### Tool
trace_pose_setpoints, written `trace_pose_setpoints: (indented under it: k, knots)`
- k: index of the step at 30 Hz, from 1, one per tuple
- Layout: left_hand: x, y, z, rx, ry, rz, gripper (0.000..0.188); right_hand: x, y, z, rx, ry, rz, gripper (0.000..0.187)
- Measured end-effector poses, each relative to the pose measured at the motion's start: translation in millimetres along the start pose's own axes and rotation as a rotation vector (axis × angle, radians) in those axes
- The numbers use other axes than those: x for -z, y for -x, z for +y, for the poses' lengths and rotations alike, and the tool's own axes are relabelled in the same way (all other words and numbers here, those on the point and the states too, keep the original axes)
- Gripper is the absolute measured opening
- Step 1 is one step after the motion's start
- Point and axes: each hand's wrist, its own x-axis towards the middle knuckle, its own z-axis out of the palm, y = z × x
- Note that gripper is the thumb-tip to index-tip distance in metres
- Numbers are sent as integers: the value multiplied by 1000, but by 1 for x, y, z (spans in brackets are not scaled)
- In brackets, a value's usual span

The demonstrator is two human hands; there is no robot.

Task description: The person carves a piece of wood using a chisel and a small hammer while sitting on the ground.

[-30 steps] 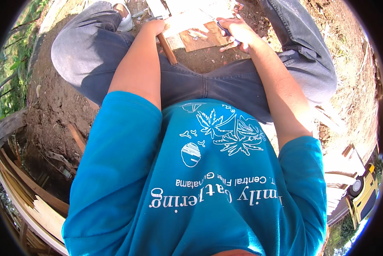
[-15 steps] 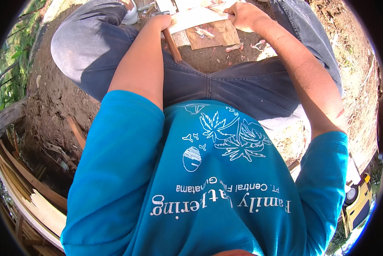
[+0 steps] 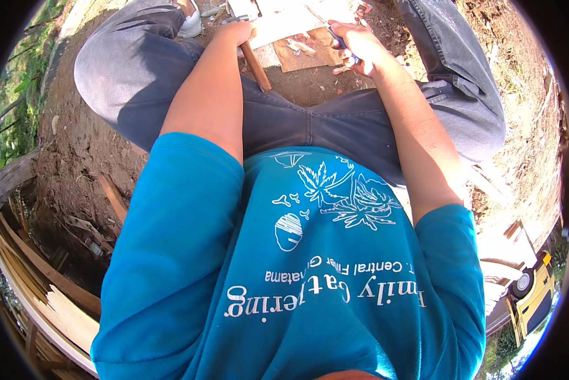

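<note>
Pale board (image 3: 284, 24): From far away, I saw it lying between the two hands, very bright in the sun.
Left hand (image 3: 237, 31): It was over the hammer (image 3: 256, 68), by the board's left end. Its fingers were hidden, so I could not tell if they were gripping.
Right hand (image 3: 360, 50): It was closed around a thin tool (image 3: 339, 42) with a blue handle. The tip pointed up and left, toward the pale board.
Brown board (image 3: 313, 58): It was on the dirt (image 3: 309, 88), on the near side of the pale one, with wood chips (image 3: 300, 47) on top.
White shoe (image 3: 192, 26): There was a foot (image 3: 187, 6) in it, up past the hammer.
Dark pants (image 3: 341, 120): They were bent and spread wide.
Wood pile (image 3: 69, 316): Long planks lay together at the low left.
Yellow car (image 3: 537, 297): I saw it at the low right.
</note>
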Motion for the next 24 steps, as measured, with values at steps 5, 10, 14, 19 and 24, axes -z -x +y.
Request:
trace_pose_setpoints:
  k: [5,10,14,19,24]
  knots:
    - [-4,-39,-25,-338,-484,18,46,19,-6,-29,359,955,-3,41]
    - [-5,-33,-12,-346,-465,-8,42,32,-16,-47,554,1348,-23,40]
    - [-5,-29,-24,-463,-649,68,43,10,2,-95,327,1310,-99,41]
    - [2,-24,-15,-230,-374,3,45,10,-19,-101,342,1310,-148,39]
    - [-1,-8,1,-122,-290,35,46,11,-35,-11,360,867,29,40]
